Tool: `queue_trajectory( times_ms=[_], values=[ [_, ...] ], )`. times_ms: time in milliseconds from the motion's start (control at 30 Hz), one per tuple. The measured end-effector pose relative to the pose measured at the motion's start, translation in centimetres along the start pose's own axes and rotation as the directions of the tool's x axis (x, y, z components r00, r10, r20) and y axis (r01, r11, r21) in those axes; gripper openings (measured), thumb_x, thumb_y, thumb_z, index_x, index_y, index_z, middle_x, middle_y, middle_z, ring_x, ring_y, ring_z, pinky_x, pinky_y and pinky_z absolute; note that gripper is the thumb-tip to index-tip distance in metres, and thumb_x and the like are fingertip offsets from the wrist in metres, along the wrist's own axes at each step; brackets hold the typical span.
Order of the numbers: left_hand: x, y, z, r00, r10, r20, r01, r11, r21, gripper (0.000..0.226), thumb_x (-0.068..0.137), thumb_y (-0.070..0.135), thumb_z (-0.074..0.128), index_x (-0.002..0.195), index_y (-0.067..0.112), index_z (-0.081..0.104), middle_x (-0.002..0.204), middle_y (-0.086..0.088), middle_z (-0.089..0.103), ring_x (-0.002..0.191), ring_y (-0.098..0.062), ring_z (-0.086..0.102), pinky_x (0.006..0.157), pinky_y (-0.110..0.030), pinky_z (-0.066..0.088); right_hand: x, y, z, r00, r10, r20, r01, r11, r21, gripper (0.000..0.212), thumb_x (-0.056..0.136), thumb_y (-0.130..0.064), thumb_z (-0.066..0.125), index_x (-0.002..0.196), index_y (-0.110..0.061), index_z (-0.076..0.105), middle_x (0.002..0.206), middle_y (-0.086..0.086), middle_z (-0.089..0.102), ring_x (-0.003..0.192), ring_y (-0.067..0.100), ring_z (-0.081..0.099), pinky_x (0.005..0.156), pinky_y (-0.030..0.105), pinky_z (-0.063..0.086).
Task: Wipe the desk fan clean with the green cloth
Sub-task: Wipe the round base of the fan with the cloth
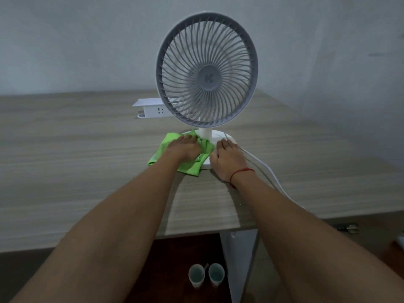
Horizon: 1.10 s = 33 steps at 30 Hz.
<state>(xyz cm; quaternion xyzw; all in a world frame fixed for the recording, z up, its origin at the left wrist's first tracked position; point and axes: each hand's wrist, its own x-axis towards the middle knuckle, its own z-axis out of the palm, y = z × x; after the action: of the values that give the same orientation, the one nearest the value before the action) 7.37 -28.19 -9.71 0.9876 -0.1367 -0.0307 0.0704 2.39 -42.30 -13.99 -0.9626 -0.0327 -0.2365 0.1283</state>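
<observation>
Green cloth (189, 167) under left hand (184, 147)

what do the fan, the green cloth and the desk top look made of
desk fan: looks like moulded plastic, matte grey grille of thin curved ribs, smooth white base.
green cloth: soft fabric, maybe microfibre; it folds and bunches, no shine.
desk top: pale wood grain, probably laminate rather than solid wood; the streaks look flat and even, matte.

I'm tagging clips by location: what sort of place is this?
Probably a plain home or office room: a wood-grain desk against a bare grey wall, with a desk fan and a white power strip on it.
</observation>
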Motion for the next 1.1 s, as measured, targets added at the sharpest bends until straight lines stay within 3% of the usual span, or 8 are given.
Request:
queue_trajectory(
  times_ms=[133, 200, 300, 400, 600, 733, 967, 1100],
  values=[
    [1.2, 0.5, -0.9, 1.000, -0.003, -0.010, 0.003, 1.000, -0.009, 0.052, 0.101, 0.027, 0.020, 0.150, 0.011, 0.026, 0.161, -0.008, 0.020, 0.149, -0.026, 0.019, 0.121, -0.040, 0.017, -0.3, -0.1, -0.3, 1.000, -0.010, 0.005, 0.010, 1.000, -0.015, 0.087, 0.073, -0.037, 0.003, 0.128, 0.011, 0.050, 0.137, 0.030, 0.050, 0.131, 0.037, 0.045, 0.115, 0.041, 0.026],
    [2.0, 0.5, -1.3, 1.000, -0.004, -0.021, 0.003, 0.999, -0.041, 0.051, 0.100, 0.024, 0.023, 0.150, 0.014, 0.028, 0.160, -0.008, 0.024, 0.147, -0.028, 0.023, 0.120, -0.041, 0.021, -0.3, -0.1, 0.0, 0.999, 0.027, -0.033, -0.026, 0.999, 0.024, 0.077, 0.077, -0.033, 0.012, 0.118, 0.013, 0.058, 0.127, 0.032, 0.058, 0.122, 0.041, 0.054, 0.109, 0.045, 0.036],
    [3.3, 0.1, -1.3, 0.999, -0.016, -0.044, 0.012, 0.996, -0.086, 0.049, 0.098, 0.021, 0.027, 0.146, 0.015, 0.036, 0.157, -0.009, 0.031, 0.143, -0.029, 0.031, 0.117, -0.040, 0.026, -0.2, -0.2, 0.2, 0.996, 0.084, 0.043, -0.087, 0.994, 0.062, 0.060, 0.078, -0.026, 0.028, 0.101, 0.013, 0.068, 0.106, 0.031, 0.069, 0.101, 0.041, 0.067, 0.094, 0.048, 0.051],
    [4.0, 0.1, -1.0, 0.995, -0.030, -0.099, 0.022, 0.997, -0.078, 0.046, 0.098, 0.023, 0.028, 0.140, 0.012, 0.045, 0.152, -0.012, 0.040, 0.137, -0.030, 0.040, 0.112, -0.041, 0.033, -0.1, -0.3, 0.4, 0.993, 0.105, 0.058, -0.111, 0.987, 0.116, 0.052, 0.074, -0.023, 0.036, 0.089, 0.010, 0.072, 0.093, 0.028, 0.073, 0.087, 0.038, 0.072, 0.081, 0.046, 0.058],
    [2.7, 0.2, -0.7, 0.998, -0.014, -0.054, 0.013, 1.000, -0.017, 0.054, 0.100, 0.027, 0.021, 0.152, 0.012, 0.023, 0.161, -0.008, 0.021, 0.148, -0.026, 0.022, 0.120, -0.042, 0.021, -0.2, -0.2, 0.7, 0.998, 0.065, -0.021, -0.063, 0.996, 0.070, 0.070, 0.078, -0.031, 0.020, 0.112, 0.013, 0.062, 0.119, 0.033, 0.063, 0.115, 0.043, 0.059, 0.106, 0.048, 0.041],
    [0.8, -0.3, 0.4, 0.998, 0.024, -0.050, -0.024, 1.000, 0.004, 0.055, 0.100, 0.032, 0.020, 0.152, 0.014, 0.022, 0.162, -0.006, 0.017, 0.149, -0.023, 0.017, 0.122, -0.039, 0.016, -0.2, -0.2, 0.3, 0.999, 0.043, -0.019, -0.043, 0.999, 0.027, 0.082, 0.075, -0.036, 0.010, 0.123, 0.012, 0.055, 0.131, 0.032, 0.055, 0.125, 0.041, 0.051, 0.113, 0.044, 0.033],
    [-2.7, -0.2, 2.0, 0.990, 0.061, -0.129, -0.068, 0.996, -0.052, 0.062, 0.094, 0.036, 0.016, 0.151, 0.013, 0.025, 0.161, -0.005, 0.022, 0.150, -0.020, 0.018, 0.123, -0.039, 0.013, -0.4, -0.3, -0.5, 0.995, -0.006, 0.097, 0.011, 0.998, -0.058, 0.095, 0.067, -0.044, -0.003, 0.125, 0.006, 0.053, 0.137, 0.027, 0.051, 0.130, 0.037, 0.044, 0.114, 0.042, 0.028],
    [-3.3, -0.8, 1.4, 0.991, 0.026, -0.133, -0.036, 0.996, -0.077, 0.058, 0.096, 0.034, 0.020, 0.151, 0.015, 0.026, 0.162, -0.007, 0.019, 0.150, -0.022, 0.015, 0.123, -0.039, 0.011, -1.5, -1.3, -2.2, 0.995, -0.014, 0.095, 0.020, 0.998, -0.055, 0.081, 0.075, -0.038, 0.004, 0.119, 0.007, 0.055, 0.128, 0.026, 0.057, 0.121, 0.034, 0.050, 0.107, 0.037, 0.032]
  ],
)
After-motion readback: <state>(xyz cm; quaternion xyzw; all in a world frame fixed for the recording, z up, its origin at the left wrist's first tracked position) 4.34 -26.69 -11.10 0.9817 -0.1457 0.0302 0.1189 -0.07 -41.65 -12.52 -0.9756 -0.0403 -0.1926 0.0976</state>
